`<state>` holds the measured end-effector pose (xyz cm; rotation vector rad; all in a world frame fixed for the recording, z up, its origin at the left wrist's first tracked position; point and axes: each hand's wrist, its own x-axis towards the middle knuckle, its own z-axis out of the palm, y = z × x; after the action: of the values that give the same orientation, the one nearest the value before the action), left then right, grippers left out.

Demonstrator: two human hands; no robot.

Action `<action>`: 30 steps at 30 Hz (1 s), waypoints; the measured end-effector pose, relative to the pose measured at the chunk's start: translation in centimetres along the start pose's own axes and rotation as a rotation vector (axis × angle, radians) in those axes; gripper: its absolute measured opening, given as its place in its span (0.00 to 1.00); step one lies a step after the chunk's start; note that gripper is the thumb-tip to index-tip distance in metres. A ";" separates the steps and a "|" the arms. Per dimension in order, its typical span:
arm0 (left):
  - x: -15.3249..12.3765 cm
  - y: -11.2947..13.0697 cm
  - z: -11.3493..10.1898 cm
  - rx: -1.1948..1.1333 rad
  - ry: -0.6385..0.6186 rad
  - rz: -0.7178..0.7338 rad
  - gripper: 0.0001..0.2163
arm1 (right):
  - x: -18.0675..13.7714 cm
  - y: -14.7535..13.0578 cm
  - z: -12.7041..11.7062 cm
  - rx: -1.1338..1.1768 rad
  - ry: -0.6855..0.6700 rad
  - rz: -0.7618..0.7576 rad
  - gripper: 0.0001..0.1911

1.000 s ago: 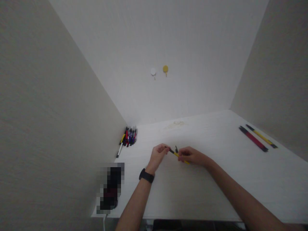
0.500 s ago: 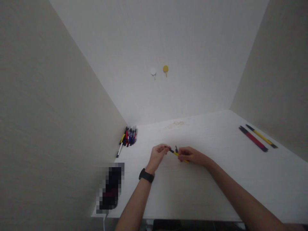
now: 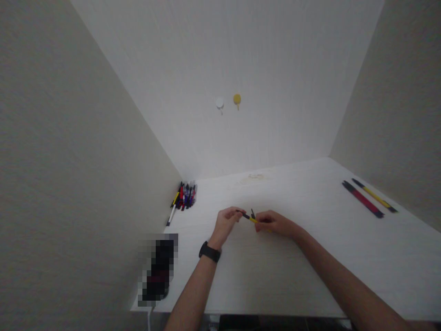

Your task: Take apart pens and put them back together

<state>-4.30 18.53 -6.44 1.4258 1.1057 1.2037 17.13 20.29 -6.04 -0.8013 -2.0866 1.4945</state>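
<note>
A pen [image 3: 253, 220] with a yellow barrel and a black end spans the gap between my two hands, above the white table. The fingertips of my left hand [image 3: 228, 217] are closed on its black end. My right hand [image 3: 273, 221] pinches the yellow barrel, and its fingers hide much of it. A small dark piece [image 3: 252, 213] sticks up beside the right fingertips; whether it is a cap or a clip I cannot tell. A black watch or band [image 3: 210, 251] is on my left wrist.
Several pens and markers [image 3: 186, 195] lie bunched at the back left, beside a white marker [image 3: 172, 215]. A blurred-out dark object [image 3: 160, 271] with a cable is at the near left. Red pens [image 3: 363, 199] and yellow pens [image 3: 375, 196] lie far right. Walls enclose the table.
My right fingers have closed in slightly round the yellow barrel, and less of it shows below them. My left hand has barely moved.
</note>
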 end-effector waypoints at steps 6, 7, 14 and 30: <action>-0.1 0.3 -0.1 0.007 -0.003 0.008 0.10 | 0.2 0.4 0.2 -0.005 0.070 -0.005 0.18; -0.1 0.3 -0.1 0.002 -0.002 0.010 0.10 | 0.2 0.5 0.3 0.009 0.092 0.003 0.18; -0.3 0.5 -0.1 0.041 -0.026 0.005 0.09 | 0.1 0.4 0.2 0.058 0.044 0.013 0.18; -0.2 0.7 0.0 0.026 0.002 -0.011 0.11 | 0.1 0.4 0.4 0.008 0.090 0.046 0.16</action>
<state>-4.24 18.23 -5.80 1.4371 1.1329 1.1868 16.89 20.19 -6.49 -0.9017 -2.0081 1.4618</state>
